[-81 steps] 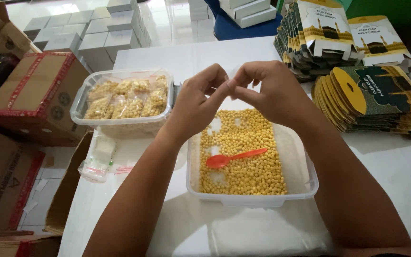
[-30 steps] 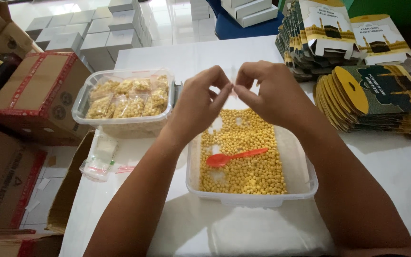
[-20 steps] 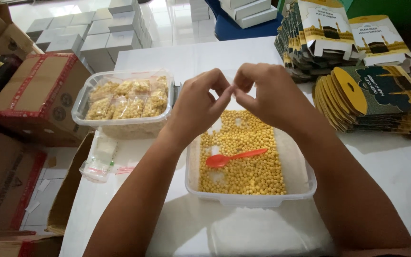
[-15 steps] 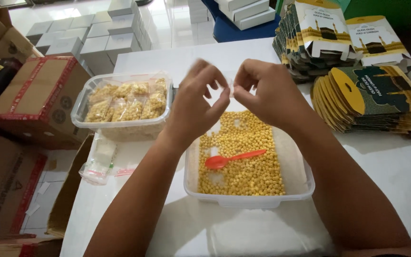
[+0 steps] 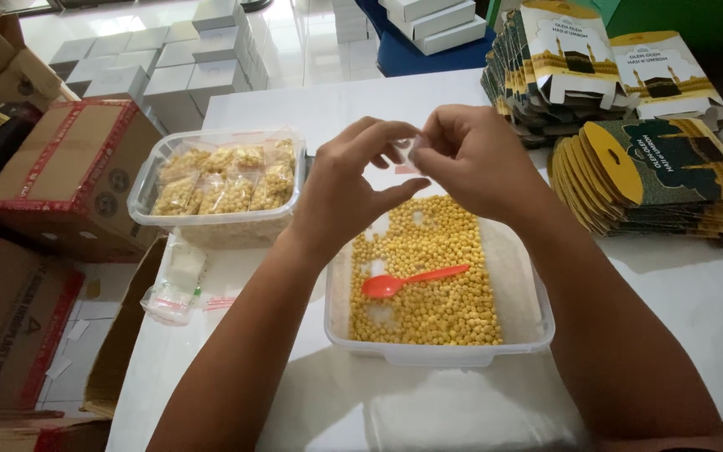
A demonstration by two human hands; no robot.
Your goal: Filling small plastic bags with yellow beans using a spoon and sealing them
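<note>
- Cartons [image 5: 60, 167], brown with red tape, stacked off the desk's left edge; white boxes [image 5: 169, 59] on the floor behind them.
- Spare clear bags [image 5: 173, 285], a small loose heap on the desk [image 5: 679, 293] beside the cartons.
- Left tub [image 5: 215, 188], clear plastic, stocked with small filled packets of yellow chickpeas.
- My left hand [image 5: 349, 188], raised over the near tub, thumb out below, fingertips pinched on one side of the small clear bag [image 5: 412, 153].
- Small clear bag, held in the air between both hands, above the far end of the near tub; I cannot tell whether anything is in it.
- My right hand [image 5: 479, 163], grip closed on the bag's other edge, knuckles toward me.
- Near tub [image 5: 525, 289], clear, about half covered with loose yellow chickpeas [image 5: 428, 285]; red plastic spoon [image 5: 407, 280] lying on top.
- Handling note: my judgement is to keep both pinches right at the bag's mouth and hold it over the tub, so anything dropped lands back in stock.
- Printed card sleeves [image 5: 654, 180], green and yellow, fanned in stacks at the right.
</note>
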